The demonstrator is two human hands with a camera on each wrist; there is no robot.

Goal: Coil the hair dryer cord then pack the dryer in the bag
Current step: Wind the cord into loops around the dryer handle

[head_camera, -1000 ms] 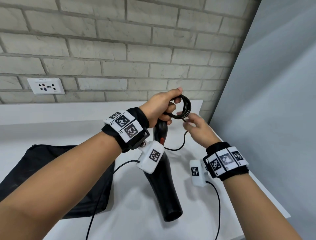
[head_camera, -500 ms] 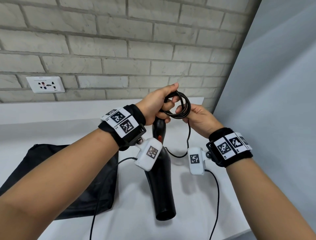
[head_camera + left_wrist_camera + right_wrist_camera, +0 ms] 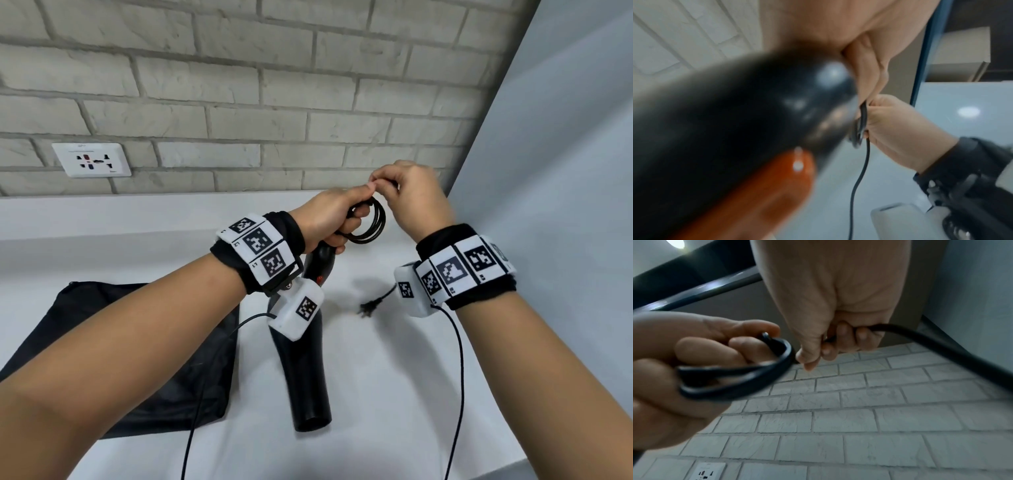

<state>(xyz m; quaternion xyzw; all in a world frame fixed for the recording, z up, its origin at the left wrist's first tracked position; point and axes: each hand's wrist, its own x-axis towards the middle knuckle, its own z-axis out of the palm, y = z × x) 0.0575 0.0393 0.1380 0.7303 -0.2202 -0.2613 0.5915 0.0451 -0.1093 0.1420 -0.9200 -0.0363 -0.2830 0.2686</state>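
The black hair dryer (image 3: 301, 370) hangs nozzle-down over the white counter, its handle with an orange switch (image 3: 760, 191) gripped by my left hand (image 3: 329, 219). The same hand holds several loops of coiled black cord (image 3: 371, 222) against the handle end. My right hand (image 3: 407, 192) is raised just right of the coil and pinches the free cord (image 3: 906, 332) between thumb and curled fingers. The plug (image 3: 371, 306) dangles below my right wrist, above the counter. A black bag (image 3: 144, 370) lies flat on the counter at the left, under my left forearm.
A brick wall with a white socket (image 3: 91, 160) stands behind the counter (image 3: 376, 394). A grey panel (image 3: 565, 171) closes off the right side. Thin sensor cables (image 3: 457, 377) hang from both wrist units.
My right hand rose from beside the coil to above it, bringing the cord up and over. The loose cord lifted off the counter, and the plug now hangs below my right wrist.
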